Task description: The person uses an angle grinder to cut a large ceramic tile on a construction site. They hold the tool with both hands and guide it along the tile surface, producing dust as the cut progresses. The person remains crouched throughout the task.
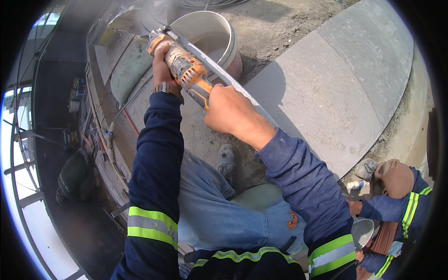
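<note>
Diagonally, grinder [186, 70] nose toward upper left

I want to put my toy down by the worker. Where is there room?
The big grey slab right of the long cut edge is bare, up to the sandy strip. It is crowded by the white bucket, where both hands, left hand and right hand, hold the orange power tool.
</note>
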A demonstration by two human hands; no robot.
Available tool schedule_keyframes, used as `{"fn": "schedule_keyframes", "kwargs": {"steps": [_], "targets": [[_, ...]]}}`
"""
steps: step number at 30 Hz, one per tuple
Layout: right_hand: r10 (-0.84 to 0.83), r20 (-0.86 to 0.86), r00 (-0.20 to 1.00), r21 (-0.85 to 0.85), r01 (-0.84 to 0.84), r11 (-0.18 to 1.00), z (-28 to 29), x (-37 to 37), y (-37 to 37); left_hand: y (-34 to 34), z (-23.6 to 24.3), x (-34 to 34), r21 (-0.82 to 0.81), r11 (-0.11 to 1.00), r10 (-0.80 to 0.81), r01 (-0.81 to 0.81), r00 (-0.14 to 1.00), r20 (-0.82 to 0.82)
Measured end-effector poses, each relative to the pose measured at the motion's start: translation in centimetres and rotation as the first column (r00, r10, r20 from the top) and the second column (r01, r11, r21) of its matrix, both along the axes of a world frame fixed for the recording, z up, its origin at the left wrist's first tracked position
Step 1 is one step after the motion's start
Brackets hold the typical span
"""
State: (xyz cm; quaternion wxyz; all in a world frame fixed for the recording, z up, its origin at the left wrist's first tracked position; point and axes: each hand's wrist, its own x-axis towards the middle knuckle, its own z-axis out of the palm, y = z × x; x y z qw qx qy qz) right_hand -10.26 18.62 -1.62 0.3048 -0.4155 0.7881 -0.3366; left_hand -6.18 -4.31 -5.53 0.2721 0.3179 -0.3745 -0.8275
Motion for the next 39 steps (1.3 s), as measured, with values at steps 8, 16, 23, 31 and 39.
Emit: {"fn": "schedule_keyframes", "kwargs": {"steps": [8, 16, 23, 31, 39], "targets": [[0.019, 0.004, 1.0, 0.008, -0.019, 1.0, -0.4, -0.1, -0.5, -0.1, -0.1, -0.1, -0.013, 1.0, 0.003, -0.003, 1.0, 0.006], [0.022, 0.004, 1.0, 0.021, -0.022, 1.0, -0.5, -0.2, -1.0, -0.8, -0.5, -0.1, -0.013, 1.0, 0.003, -0.003, 1.0, -0.019], [0.02, 0.003, 1.0, -0.002, -0.02, 1.0, -0.8, -0.2, -1.4, -1.1, -0.5, -0.2, -0.017, 1.0, 0.017, -0.017, 1.0, -0.003], [0.012, 0.008, 1.0, 0.001, -0.012, 1.0, -0.7, -0.3, -1.6, -2.2, -1.2, -0.2, -0.033, 0.999, -0.017, 0.017, 1.0, -0.005], [0.029, 0.012, 1.0, 0.008, -0.029, 1.0, -1.0, -0.3, -2.1, -2.5, -1.3, -0.2, -0.035, 0.999, 0.0, 0.0, 1.0, 0.002]]}}
